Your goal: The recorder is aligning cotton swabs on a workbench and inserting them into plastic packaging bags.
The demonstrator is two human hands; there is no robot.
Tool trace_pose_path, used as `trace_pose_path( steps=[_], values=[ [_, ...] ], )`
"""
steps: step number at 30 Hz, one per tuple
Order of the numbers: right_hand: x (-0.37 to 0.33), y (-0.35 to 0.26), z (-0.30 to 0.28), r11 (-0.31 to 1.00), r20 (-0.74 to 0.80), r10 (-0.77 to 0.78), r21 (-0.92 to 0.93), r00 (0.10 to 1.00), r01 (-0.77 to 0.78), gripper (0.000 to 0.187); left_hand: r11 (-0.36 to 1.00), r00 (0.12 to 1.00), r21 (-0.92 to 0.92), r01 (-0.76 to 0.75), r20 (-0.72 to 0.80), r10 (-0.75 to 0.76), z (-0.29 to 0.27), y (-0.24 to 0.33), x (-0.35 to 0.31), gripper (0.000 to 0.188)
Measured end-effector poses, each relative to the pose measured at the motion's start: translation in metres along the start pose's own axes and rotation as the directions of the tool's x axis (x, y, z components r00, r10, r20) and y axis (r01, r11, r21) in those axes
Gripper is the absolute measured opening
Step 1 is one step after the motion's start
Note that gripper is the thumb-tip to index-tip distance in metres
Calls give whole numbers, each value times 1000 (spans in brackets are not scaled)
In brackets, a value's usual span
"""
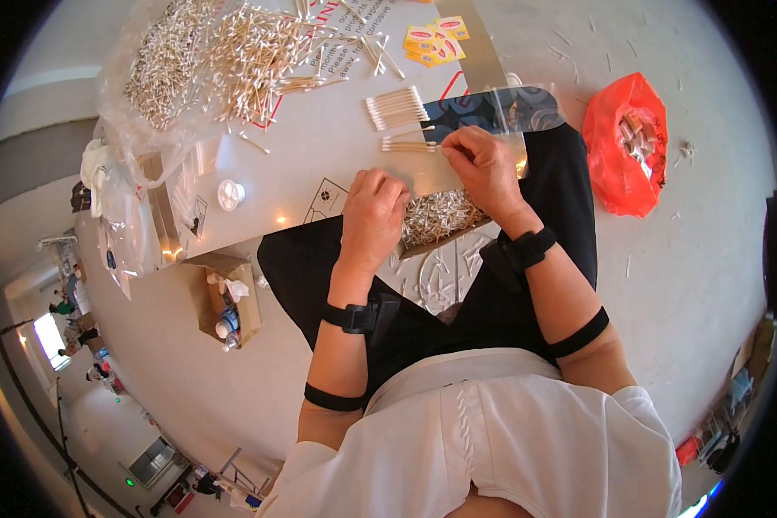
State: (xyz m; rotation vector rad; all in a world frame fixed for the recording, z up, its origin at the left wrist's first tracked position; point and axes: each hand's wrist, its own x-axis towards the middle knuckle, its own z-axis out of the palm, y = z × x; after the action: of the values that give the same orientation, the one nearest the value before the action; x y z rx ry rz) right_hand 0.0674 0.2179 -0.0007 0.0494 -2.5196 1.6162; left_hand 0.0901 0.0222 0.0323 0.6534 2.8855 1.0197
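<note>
On the table (pixel 302 186), a neat row of cotton swabs (pixel 396 109) lies side by side, with a few looser swabs (pixel 406 147) just below it. My right hand (pixel 485 168) is closed in a pinch at the right ends of these lower swabs and appears to grip one tip. My left hand (pixel 374 211) is closed at the table's near edge, fingers curled down; whatever they hold is hidden. Between my wrists, an open box (pixel 445 242) full of swabs sits over my lap. A clear plastic bag with a dark printed pattern (pixel 492 110) lies past my right hand.
A big heap of swabs (pixel 255 60) spills from a clear bag (pixel 116 91) at the far left. Yellow cards (pixel 436 41) lie at the back, a small round white container (pixel 230 195) at left. A red bag (pixel 604 142) and a cardboard box (pixel 246 315) stand on the floor.
</note>
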Motion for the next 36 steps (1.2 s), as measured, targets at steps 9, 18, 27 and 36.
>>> trace_pose_path(
  steps=[9, 18, 27, 36],
  values=[
    [1, 5, 2, 995, -23, 73, 74, 997, -71, 4, 978, 987, 209, -16, -155, 49, 22, -4, 34, 21],
    [3, 5, 0, 986, -74, 78, 152, 994, -66, 6, 998, 926, 0, 67, -373, -62, 28, -27, 50, 33],
    [55, 3, 47, 776, -223, 129, 630, 966, 42, 35, 714, 794, -700, 2, -433, -426, 40, -42, 89, 58],
    [66, 6, 62, 819, -221, 150, 574, 964, 4, 38, 665, 793, -746, -40, -429, -433, 53, -29, 104, 58]
  ],
)
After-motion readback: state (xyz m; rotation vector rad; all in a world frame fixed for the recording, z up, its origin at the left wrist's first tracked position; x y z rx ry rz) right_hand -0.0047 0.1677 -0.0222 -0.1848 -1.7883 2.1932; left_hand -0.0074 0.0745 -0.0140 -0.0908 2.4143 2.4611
